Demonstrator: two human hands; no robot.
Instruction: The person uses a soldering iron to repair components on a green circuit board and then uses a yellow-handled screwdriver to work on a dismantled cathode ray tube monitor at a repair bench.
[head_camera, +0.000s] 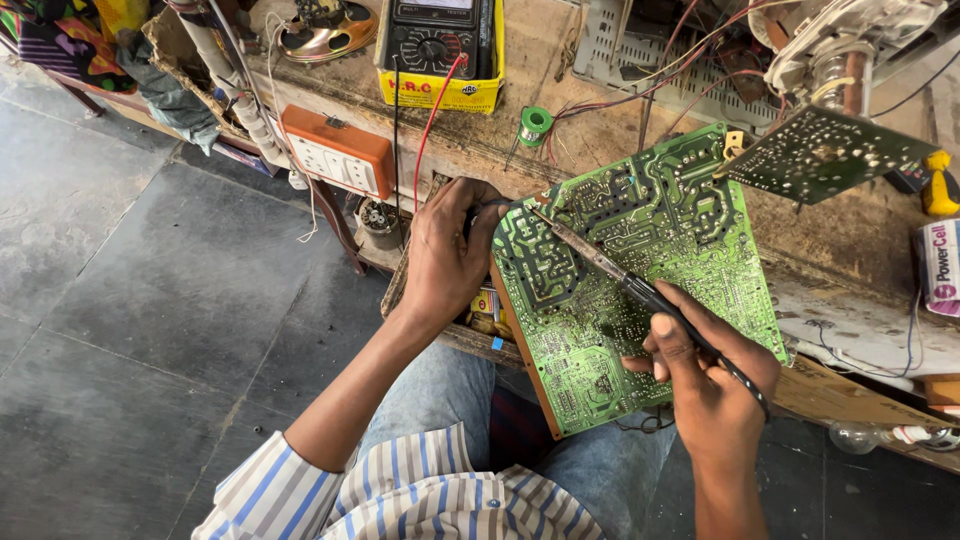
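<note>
While the left hand (450, 250) grips the green circuit board (630, 270), the right hand (710, 385) pinches a soldering iron (610, 270).

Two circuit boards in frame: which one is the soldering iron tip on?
The large bright green board, steadied by the left hand. The smaller dark board at upper right is untouched.

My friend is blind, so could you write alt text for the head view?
A right hand holds a thin black-handled soldering iron to a large green circuit board, which the left hand steadies at its edge. Behind sits a cluttered wooden workbench.
</note>
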